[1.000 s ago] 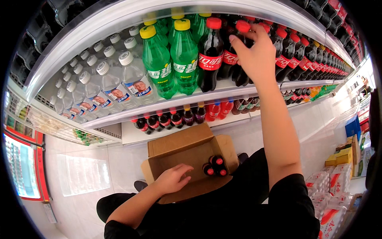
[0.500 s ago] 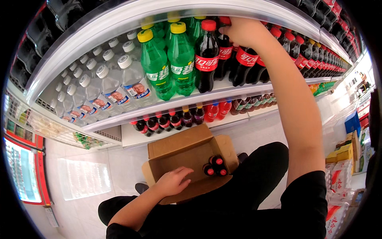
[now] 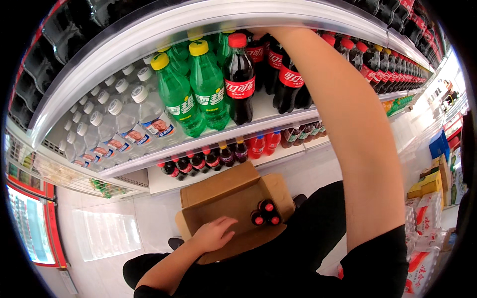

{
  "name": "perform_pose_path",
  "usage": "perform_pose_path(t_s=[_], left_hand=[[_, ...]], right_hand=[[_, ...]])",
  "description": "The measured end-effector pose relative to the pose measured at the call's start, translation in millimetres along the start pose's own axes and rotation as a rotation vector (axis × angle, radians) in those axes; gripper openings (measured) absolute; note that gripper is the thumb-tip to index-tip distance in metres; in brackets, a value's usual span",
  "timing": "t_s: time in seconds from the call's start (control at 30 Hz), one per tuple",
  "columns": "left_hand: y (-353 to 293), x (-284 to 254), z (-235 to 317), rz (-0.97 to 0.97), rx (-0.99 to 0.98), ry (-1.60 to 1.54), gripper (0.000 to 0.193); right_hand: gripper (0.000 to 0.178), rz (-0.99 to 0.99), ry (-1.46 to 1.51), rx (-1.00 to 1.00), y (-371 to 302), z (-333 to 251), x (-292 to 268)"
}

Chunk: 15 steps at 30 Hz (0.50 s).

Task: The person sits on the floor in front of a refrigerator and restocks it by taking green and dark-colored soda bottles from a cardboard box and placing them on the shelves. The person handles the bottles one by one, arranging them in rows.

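Observation:
My right arm reaches up into the shelf, and my right hand (image 3: 279, 33) is deep among the cola bottles, under the upper shelf's edge. Its fingers are hidden, so whether it grips a bottle does not show. Just left of it stands a front cola bottle (image 3: 240, 85) with a red cap and red label. More cola bottles (image 3: 289, 82) stand below and right of the wrist. My left hand (image 3: 215, 235) is open, fingers stretched, over the near side of an open cardboard box (image 3: 218, 185). Several small dark bottles with red caps (image 3: 265, 212) stand in the box's right end.
Green bottles with yellow caps (image 3: 209, 92) and clear water bottles (image 3: 155, 119) fill the shelf to the left. A lower shelf (image 3: 166, 184) holds small dark and red drinks. The upper shelf's white edge (image 3: 218, 19) overhangs my right hand. Wrapped packs (image 3: 425, 248) are at the right.
My right hand has gone farther back and left among the cola bottles, and its fingers have passed out of sight. The view has shifted slightly. My left hand stays over the box.

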<state>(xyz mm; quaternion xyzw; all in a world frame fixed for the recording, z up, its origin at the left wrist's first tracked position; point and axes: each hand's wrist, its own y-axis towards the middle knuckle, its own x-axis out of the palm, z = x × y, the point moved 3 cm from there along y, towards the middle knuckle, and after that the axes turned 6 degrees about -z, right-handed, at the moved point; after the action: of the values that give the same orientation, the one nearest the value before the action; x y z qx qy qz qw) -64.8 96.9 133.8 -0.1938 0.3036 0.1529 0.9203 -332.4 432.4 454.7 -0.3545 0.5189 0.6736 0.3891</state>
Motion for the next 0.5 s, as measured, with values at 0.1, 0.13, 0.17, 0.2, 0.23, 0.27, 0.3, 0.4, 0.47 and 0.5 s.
perform_pose_path(t_s=[0.1, 0.13, 0.17, 0.2, 0.23, 0.27, 0.3, 0.4, 0.47, 0.5], left_hand=[[-0.3, -2.1, 0.7, -0.004, -0.018, -0.024, 0.041], [-1.3, -0.2, -2.0, 0.006, -0.008, -0.024, 0.041], [-1.2, 0.0, -4.1, 0.017, 0.001, -0.024, 0.042], [0.8, -0.9, -4.5, 0.004, -0.009, -0.013, 0.041], [2.2, -2.1, -4.2, -0.008, -0.02, -0.002, 0.041], [4.0, -3.2, -4.4, -0.02, -0.031, 0.009, 0.041], [6.0, -5.1, -5.0, 0.016, -0.009, 0.06, 0.041], [12.3, -18.1, -5.9, 0.154, 0.066, 0.203, 0.041], [18.6, -36.3, -5.1, 0.283, 0.125, 0.287, 0.041], [18.7, -46.2, -5.6, 0.337, 0.086, 0.332, 0.045]], right_hand=[[0.035, 0.033, -0.011, -0.025, 4.6, 1.9, 6.2], [0.035, 0.046, -0.016, -0.037, 6.5, 1.4, 8.6], [0.035, 0.066, -0.025, -0.047, 7.9, 1.6, 10.2], [0.035, 0.083, -0.042, -0.055, 7.2, 2.0, 13.1], [0.036, 0.095, -0.051, -0.06, 7.5, 2.2, 15.4], [0.036, 0.11, -0.064, -0.068, 7.5, 2.9, 16.3], [0.036, 0.124, -0.074, -0.076, 8.7, 2.7, 20.7], [0.036, 0.175, -0.11, -0.105, 12.9, 0.8, 31.9], [0.036, 0.216, -0.142, -0.116, 13.8, 0.6, 35.5], [0.036, 0.236, -0.155, -0.119, 15.1, -0.3, 39.5]])
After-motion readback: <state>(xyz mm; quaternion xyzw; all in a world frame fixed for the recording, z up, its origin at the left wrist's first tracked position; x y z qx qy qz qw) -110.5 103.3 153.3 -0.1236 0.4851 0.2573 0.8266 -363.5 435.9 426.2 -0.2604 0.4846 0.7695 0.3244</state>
